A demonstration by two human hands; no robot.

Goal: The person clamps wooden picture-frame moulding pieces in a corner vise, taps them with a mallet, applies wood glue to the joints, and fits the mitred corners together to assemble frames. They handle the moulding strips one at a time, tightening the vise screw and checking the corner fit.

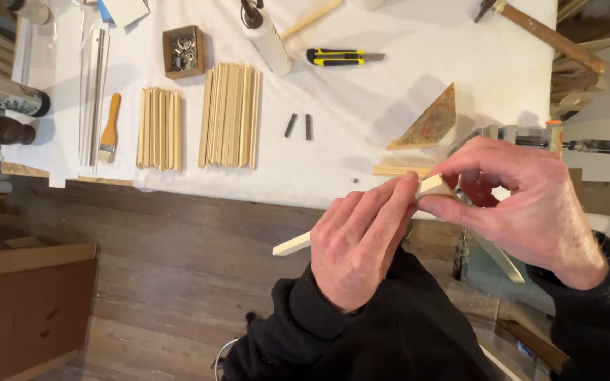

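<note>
Hands meet at the desk's (319, 190) near edge: the left hand (358, 243) wraps a pale wooden strip (292, 245), its fingers clenched around it, while the right hand (524, 204) pinches the strip's far end. A firm, steady pinch seems best. Bundled strips (231, 116) lie far left.

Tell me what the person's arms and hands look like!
Both hands are bare: no gloves, rings or watch show. The left hand comes out of a black sleeve with a soft, bunched cuff. The right hand has a dark sleeve too, its cuff greyer and fuzzier.
</note>
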